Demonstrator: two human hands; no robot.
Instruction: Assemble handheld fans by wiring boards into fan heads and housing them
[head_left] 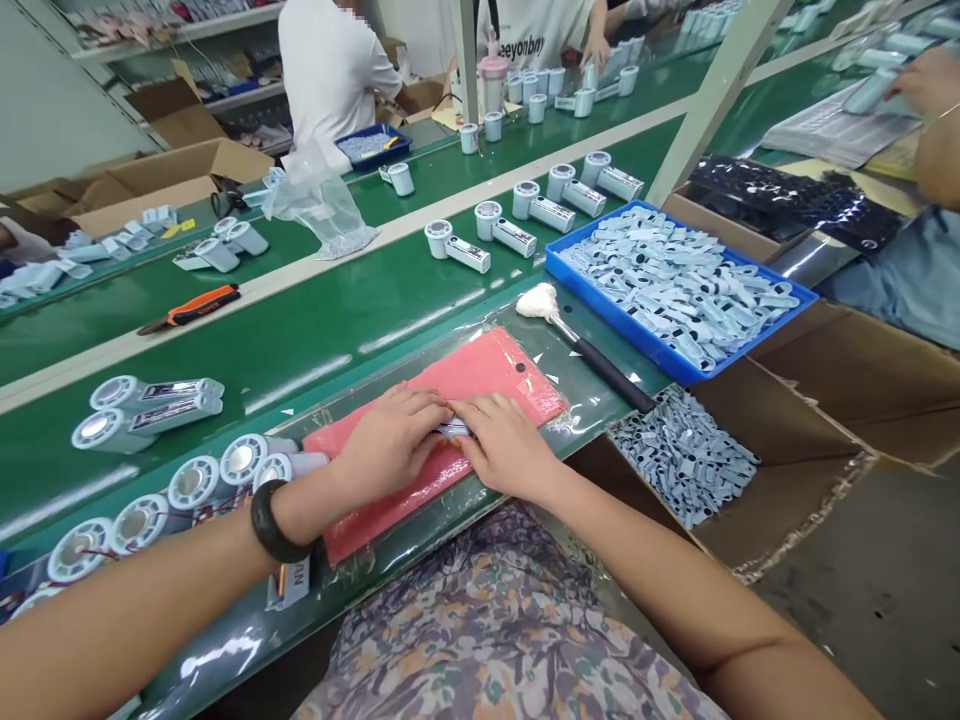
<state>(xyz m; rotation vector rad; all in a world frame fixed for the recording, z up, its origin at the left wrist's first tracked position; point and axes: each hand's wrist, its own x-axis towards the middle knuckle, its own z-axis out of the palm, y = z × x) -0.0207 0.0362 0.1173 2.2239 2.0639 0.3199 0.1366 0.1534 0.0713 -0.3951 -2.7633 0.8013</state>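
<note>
Both my hands meet over a pink mat [510, 365] on the bench, around a small pale-blue plastic part [454, 429] that is mostly covered by my fingers. My left hand [394, 440], with a dark bracelet at the wrist, curls over the part's left end. Fingers of my right hand [506, 440] press on its right end. A hammer [600, 365] with a black handle and a white wrapped head lies to the right of the mat. Left of my left wrist stand several pale-blue round motor housings [195, 482] with wires.
A blue tray [559, 265] heaped with small pale-blue parts stands at the right, above a cardboard box [795, 500] of similar pieces. Several assembled housings [450, 245] lie on the green conveyor [300, 335]. Orange-handled pliers [199, 305] rest beyond. Other people work across the line.
</note>
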